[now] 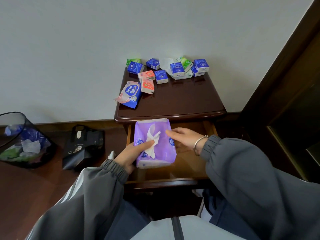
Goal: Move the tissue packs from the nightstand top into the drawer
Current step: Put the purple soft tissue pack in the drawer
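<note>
Purple pack (155, 146) is over the open drawer (188, 163), our left hand (128, 153) gripping it, right hand (183, 137) open alongside; many small packs (161, 76) behind the drawer remain, so we've barely begun

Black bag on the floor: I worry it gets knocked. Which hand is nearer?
Left. The left hand sits just right of the black bag; the right hand is farther right, over the drawer.

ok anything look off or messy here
Yes. The purple tissue pack, gripped by the left hand over the open drawer, has a crumpled tissue pulled halfway out. On the nightstand, the wipes pack overhangs the left edge.
</note>
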A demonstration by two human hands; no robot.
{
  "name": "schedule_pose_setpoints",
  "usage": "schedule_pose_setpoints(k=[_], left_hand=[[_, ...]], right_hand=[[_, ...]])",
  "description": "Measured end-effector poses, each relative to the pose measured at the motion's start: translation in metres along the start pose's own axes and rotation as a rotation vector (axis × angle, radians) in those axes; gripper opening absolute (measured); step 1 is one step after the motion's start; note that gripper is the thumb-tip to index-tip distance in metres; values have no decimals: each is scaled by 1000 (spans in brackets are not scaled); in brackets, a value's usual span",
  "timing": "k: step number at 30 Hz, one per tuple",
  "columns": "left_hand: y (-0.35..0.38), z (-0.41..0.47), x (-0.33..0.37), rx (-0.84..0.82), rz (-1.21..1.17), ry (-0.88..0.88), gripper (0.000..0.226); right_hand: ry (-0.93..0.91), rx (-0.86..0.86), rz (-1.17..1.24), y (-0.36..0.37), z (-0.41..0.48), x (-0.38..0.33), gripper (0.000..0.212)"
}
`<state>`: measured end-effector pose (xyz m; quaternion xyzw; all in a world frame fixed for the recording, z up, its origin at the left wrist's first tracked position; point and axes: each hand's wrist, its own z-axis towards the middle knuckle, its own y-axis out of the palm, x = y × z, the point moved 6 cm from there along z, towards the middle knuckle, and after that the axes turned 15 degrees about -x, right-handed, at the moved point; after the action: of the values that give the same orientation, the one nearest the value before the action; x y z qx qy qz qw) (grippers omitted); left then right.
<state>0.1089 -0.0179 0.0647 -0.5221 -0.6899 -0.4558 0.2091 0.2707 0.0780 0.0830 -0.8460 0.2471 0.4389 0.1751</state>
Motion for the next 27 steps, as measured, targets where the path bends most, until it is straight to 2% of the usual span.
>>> schedule_pose_setpoints(k=[3,7,9,11,13,16,19,21,22,24,26,27], left_hand=[[1,4,-1,-42,2,-33,54],[-8,4,-2,-51,124,-66,55],[-24,4,3,113,348,-22,56],[-55,-2,14,436,623,8,57],[-77,-10,17,594,764,-55,62],[-86,-8,0,514,704,-185,66],[-76,-5,-15,406,613,-132,40],[-75,-4,-16,380,554,-101,28],[-76,-5,-15,370,540,-105,32],[-78,-5,-14,340,539,-140,42],[-78,-5,-16,294,477,-143,42],[-76,-5,-16,268,430,-126,38]], right_hand=[[56,-109,180,19,19,14,52],[55,-88,356,22,30,32,50],[67,-63,392,19,35,41,48],[129,-34,386,18,39,52,47],[220,-1,311,21,42,61,50],[305,-12,195,33,51,69,58],[323,-135,-22,53,57,60,60],[289,-134,-149,58,59,51,66],[279,-84,-135,57,59,49,70],[271,-45,101,59,57,51,65],[281,-107,371,71,52,52,51],[284,-136,432,78,52,53,47]])
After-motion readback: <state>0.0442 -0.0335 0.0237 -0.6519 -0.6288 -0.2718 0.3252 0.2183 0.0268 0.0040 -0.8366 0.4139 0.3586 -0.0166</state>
